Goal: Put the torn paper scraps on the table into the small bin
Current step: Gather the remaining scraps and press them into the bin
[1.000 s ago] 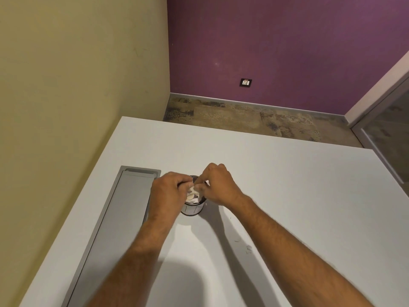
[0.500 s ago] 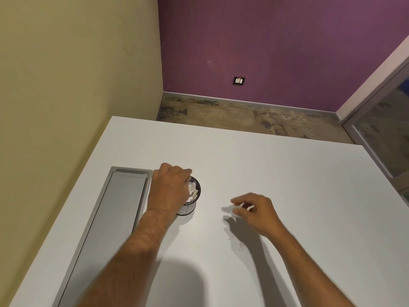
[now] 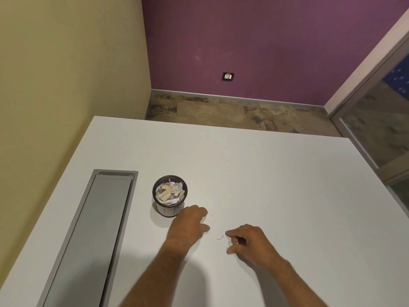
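The small round bin (image 3: 170, 211) with a dark rim stands on the white table (image 3: 276, 185), filled with white and cream paper scraps (image 3: 169, 191). My left hand (image 3: 190, 224) rests on the table just right of the bin's base, fingers curled down, with no scrap visible in it. My right hand (image 3: 250, 242) is lower right, its fingertips pinched over tiny white scraps (image 3: 228, 242). Another thin white scrap (image 3: 220, 237) lies between the two hands. A tiny speck (image 3: 212, 216) lies beyond my left fingers.
A long grey cable-tray lid (image 3: 99, 229) is set into the table left of the bin. The yellow wall runs along the table's left side. Beyond the far edge are floor and a purple wall; a glass door stands at the right.
My left hand has let go of the bin and moved down and right onto the table. My right hand has come a little nearer, fingers closing over the tiny scraps.
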Tool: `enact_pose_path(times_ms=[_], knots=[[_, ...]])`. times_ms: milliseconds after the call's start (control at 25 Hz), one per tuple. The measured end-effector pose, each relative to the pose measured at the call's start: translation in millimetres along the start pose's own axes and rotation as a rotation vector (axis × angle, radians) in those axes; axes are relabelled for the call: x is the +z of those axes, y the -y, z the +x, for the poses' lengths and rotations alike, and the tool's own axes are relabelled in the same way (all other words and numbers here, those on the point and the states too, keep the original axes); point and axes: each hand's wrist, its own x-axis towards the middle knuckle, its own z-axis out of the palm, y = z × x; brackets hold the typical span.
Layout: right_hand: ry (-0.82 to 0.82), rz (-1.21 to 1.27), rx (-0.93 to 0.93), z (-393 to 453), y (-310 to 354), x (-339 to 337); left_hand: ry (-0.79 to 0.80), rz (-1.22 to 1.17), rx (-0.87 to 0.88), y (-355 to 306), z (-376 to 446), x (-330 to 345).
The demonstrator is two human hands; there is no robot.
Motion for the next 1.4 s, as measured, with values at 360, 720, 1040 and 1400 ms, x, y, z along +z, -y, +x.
enact_pose_path(times_ms=[360, 720, 1040, 1400], knots=[[-0.089, 0.071, -0.032, 10.4, 13.0, 15.4, -0.135, -0.062, -0.088, 0.8, 14.8, 27.5], [-0.121, -0.008, -0.057, 13.7, 19.7, 20.9, -0.225, -0.104, -0.157, -2.2, 26.7, 38.8], [-0.162, -0.18, -0.037, 13.2, 28.4, 26.3, -0.24, 0.093, -0.122, -11.1, 30.8, 50.8], [-0.249, 0.228, 0.042, 14.0, 39.3, 10.1, -0.195, -0.028, -0.109, 2.4, -12.4, 42.5]])
